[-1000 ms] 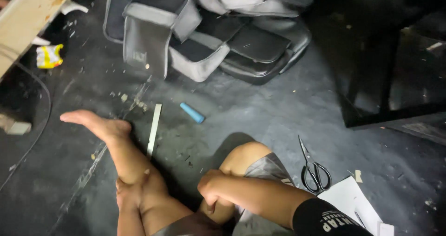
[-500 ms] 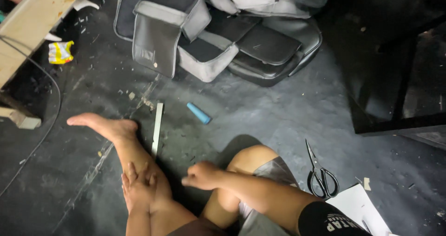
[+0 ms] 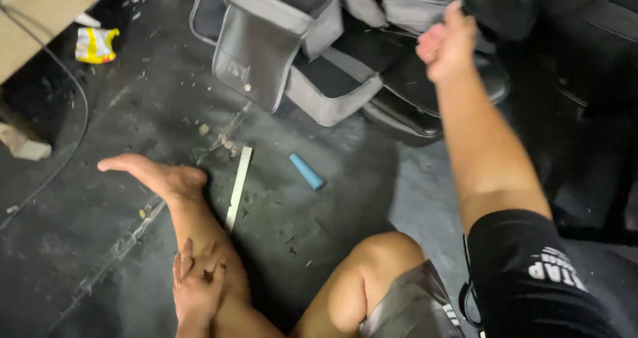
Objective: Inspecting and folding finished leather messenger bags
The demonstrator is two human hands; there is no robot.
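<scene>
One crumpled yellow-and-white wrapper [image 3: 96, 45] lay on the dark floor, far upper left, below the wooden board [image 3: 46, 5].

We see a dim scene under soft overhead light. The dark floor [image 3: 319, 231] shows faint sheen, with deep shadow at the upper right. Our raised right hand [image 3: 446, 42] is slightly motion-blurred; edges bend a little from the wide lens.

The tool bag [image 3: 312, 52] is matt woven cloth in grey and black. The floor [image 3: 86, 205] is dark, rough and scuffed, strewn with grit. The flat ruler [image 3: 238, 186] looks like pale, dull metal. The blue cylinder [image 3: 306, 171] appears to be smooth plastic. The plank [image 3: 40, 12] is bare wood.
</scene>
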